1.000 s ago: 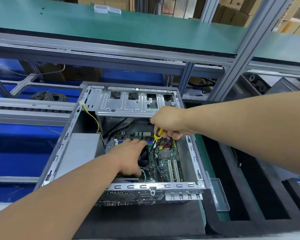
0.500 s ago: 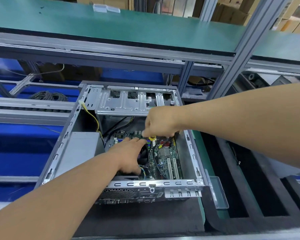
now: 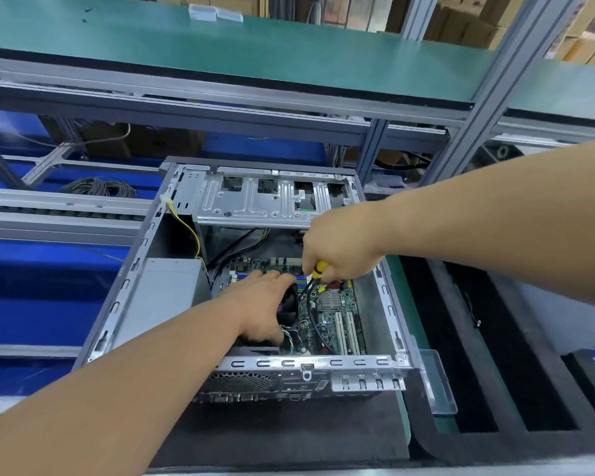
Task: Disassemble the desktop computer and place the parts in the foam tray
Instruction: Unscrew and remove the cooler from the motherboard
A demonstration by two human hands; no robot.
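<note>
An open desktop computer case [image 3: 172,304] lies on a black mat with its green motherboard [image 3: 334,317] exposed. My left hand [image 3: 265,304] rests over the black CPU fan [image 3: 289,304], fingers spread across it and thumb at its near side. My right hand [image 3: 337,249] grips a screwdriver with a yellow handle [image 3: 320,269], pointed down at the board just right of the fan. A grey power supply [image 3: 165,297] fills the case's left side. The black foam tray [image 3: 478,372] lies to the right of the case.
A silver drive cage [image 3: 265,201] spans the far end of the case. Yellow and black cables [image 3: 193,235] run inside. A clear plastic bin [image 3: 437,383] sits by the case's right corner. A green shelf [image 3: 255,46] on aluminium framing stands above. Coiled wire [image 3: 100,187] lies at back left.
My right hand with the screwdriver shifted slightly left and back over the board beside the fan. My left hand stays on the fan.
</note>
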